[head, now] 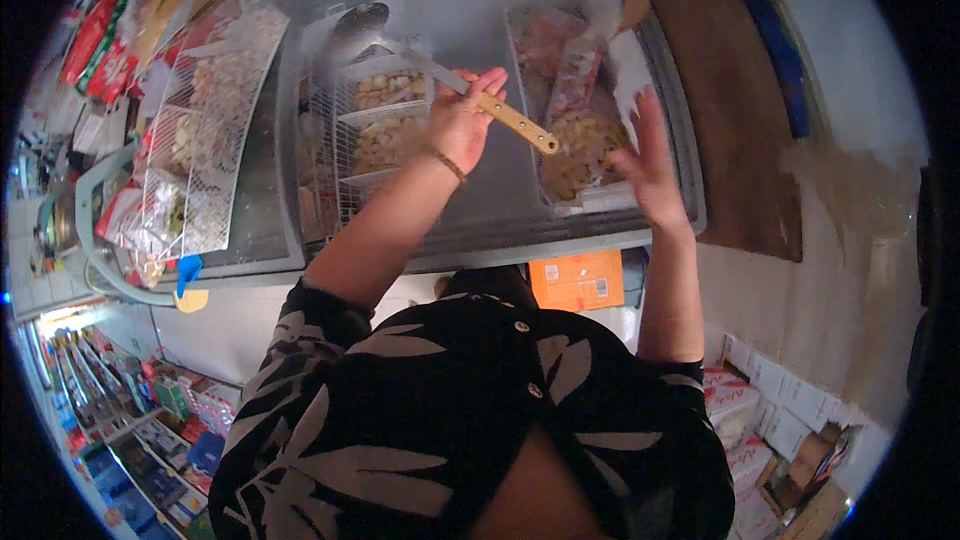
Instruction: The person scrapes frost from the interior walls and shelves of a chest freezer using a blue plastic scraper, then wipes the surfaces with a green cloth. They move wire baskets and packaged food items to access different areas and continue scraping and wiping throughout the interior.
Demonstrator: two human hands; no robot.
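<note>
My left hand holds a metal ladle with a riveted wooden handle; the ladle's dark round bowl points to the upper left over the open chest freezer. Below it, a white wire basket with dividers holds pale, roundish food pieces. My right hand is raised with its fingers apart, holding nothing, at the right side of a white foam box. Inside that box lie a clear bag of yellowish pieces and reddish packages. Whether my right fingers touch the bag is unclear.
The freezer's front rim runs before my body. On the left, another wire basket of packaged food rests on the freezer's glass lid. An orange carton stands below the rim. Cardboard lies to the right. Stacked boxes stand lower right.
</note>
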